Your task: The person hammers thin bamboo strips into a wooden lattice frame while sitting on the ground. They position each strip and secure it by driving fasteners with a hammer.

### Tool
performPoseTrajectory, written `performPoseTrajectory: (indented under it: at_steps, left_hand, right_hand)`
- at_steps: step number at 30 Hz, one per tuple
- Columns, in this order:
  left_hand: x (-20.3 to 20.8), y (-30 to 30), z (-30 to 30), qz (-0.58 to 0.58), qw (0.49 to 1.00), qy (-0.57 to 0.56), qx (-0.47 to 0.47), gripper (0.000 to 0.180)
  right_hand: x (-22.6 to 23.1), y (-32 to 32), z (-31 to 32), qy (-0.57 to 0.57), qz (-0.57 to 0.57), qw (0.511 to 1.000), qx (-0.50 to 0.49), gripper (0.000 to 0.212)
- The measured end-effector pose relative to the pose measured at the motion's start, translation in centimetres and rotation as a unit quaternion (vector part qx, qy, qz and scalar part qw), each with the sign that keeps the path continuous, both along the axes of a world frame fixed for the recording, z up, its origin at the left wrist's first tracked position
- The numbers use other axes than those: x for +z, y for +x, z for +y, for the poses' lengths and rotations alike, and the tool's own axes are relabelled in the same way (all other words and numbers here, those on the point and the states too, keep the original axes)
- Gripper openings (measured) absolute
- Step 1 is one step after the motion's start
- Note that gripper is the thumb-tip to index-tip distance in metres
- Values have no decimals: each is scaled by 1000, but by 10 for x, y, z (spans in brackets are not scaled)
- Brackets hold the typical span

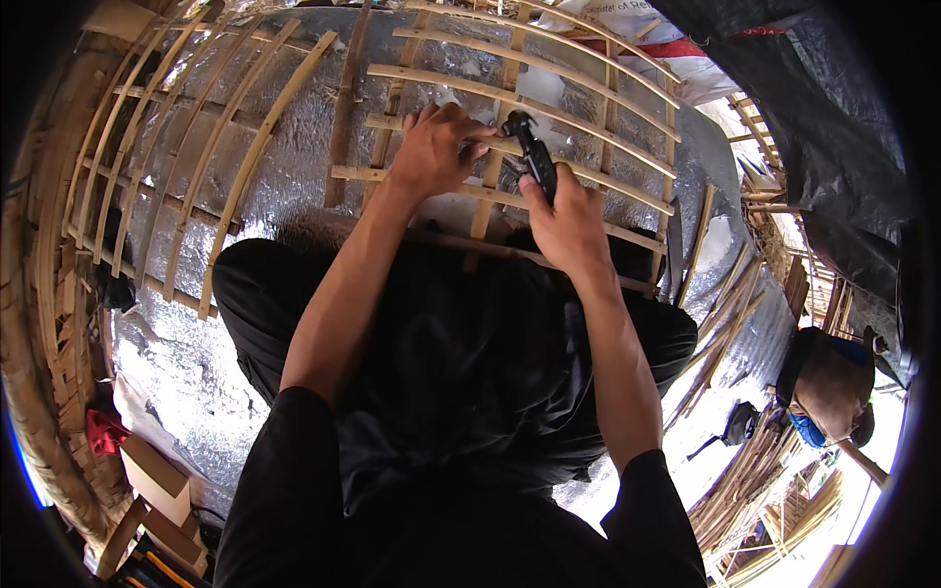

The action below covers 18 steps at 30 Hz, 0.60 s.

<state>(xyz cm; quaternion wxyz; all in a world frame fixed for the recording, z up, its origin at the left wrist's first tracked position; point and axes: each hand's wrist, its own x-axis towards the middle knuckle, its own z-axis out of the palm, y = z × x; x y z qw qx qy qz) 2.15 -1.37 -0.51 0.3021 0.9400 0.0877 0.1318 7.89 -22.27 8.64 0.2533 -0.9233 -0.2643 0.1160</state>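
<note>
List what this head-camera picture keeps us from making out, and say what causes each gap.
- Head view: the grip end of the black tool, covered by the right hand.
- Head view: whether the left hand pinches anything small; its own fingers block the spot.
- Head view: the far side of the wooden lattice, cut off by the top edge.
- Head view: the rest of the black tarp, lost in the dark lens rim.

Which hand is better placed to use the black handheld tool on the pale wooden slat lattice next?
Probably the right hand: it grips the tool, whereas the left hand is at the lattice.
</note>
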Motion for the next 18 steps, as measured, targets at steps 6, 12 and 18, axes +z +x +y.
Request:
performPoseTrajectory:
  at_steps: [6,12,18]
  left_hand:
    - [-11,1,0,-54,998,29,24,27]
    - [-9,3,-1,-12,1000,-28,5,25]
    - [-15,2,-1,-49,998,17,34,27]
  right_hand:
    - [77,3,-1,224,56,970,-72,26]
    - [5,-4,-2,-30,45,998,-24,37]
    - [49,-14,-1,251,24,965,-66,30]
